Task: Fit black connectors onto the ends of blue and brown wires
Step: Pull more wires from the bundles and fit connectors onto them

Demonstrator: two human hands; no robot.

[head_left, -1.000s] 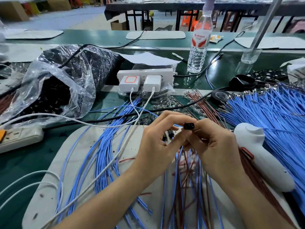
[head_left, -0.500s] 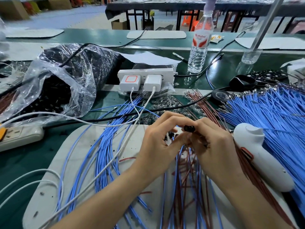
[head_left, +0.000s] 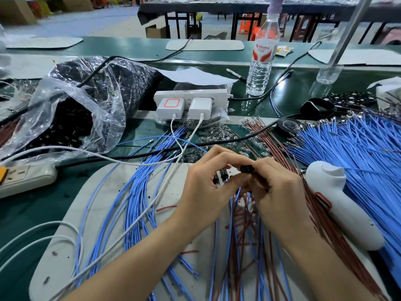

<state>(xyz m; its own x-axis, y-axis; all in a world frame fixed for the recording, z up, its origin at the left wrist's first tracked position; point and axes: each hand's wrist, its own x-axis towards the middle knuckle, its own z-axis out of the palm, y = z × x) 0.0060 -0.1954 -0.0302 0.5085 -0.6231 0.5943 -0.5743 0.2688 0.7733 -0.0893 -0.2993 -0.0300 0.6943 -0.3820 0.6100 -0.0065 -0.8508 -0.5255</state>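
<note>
A small black connector (head_left: 246,169) is pinched between the fingertips of my left hand (head_left: 208,187) and my right hand (head_left: 280,192), above the grey work mat (head_left: 104,213). More black connectors (head_left: 223,177) show inside my left hand's curled fingers. Blue and brown wires (head_left: 238,231) hang down from both hands over the mat. A loose bundle of blue wires (head_left: 134,196) lies on the mat to the left. A big pile of blue wires (head_left: 351,148) lies at the right, brown wires (head_left: 258,129) beside it.
A clear plastic bag of black parts (head_left: 71,114) sits at the left. A white power strip with two chargers (head_left: 188,103) stands ahead, a water bottle (head_left: 262,59) behind it. A white handheld device (head_left: 342,205) lies right of my hands. Another power strip (head_left: 23,177) is at far left.
My hands stay together on the connector; they have shifted slightly down and closer, and my right fingers now cover more of the connector.
</note>
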